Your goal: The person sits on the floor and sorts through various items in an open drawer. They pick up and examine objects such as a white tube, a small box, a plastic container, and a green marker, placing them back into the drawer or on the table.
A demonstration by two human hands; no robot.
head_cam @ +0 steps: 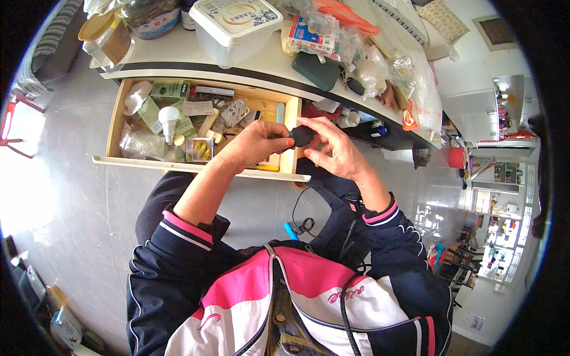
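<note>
My left hand point(262, 140) pinches a small black object point(303, 135) between thumb and fingers; its exact kind is unclear. Around that object's right end, my right hand point(340, 149) spreads its fingers, and whether they grip it cannot be seen. Both hands are over the right side of a pulled-out wooden drawer point(291, 153). Inside lie a white light bulb point(168, 122), a green box point(170, 90), a pill blister pack point(235, 112), a paper slip point(198, 108), a clear box with yellow pieces point(199, 150) and a crumpled plastic bag point(141, 144). A yellow item point(268, 168) lies near the drawer front.
Above the drawer, the tabletop point(169, 55) bears a lidded plastic tub point(236, 29), a gold-lidded jar point(107, 42), a dark green case point(315, 71), a black key fob point(355, 86) and plastic bags point(418, 102). A shelf compartment with a white roll point(349, 119) opens at right. A black cable point(304, 227) hangs by my legs.
</note>
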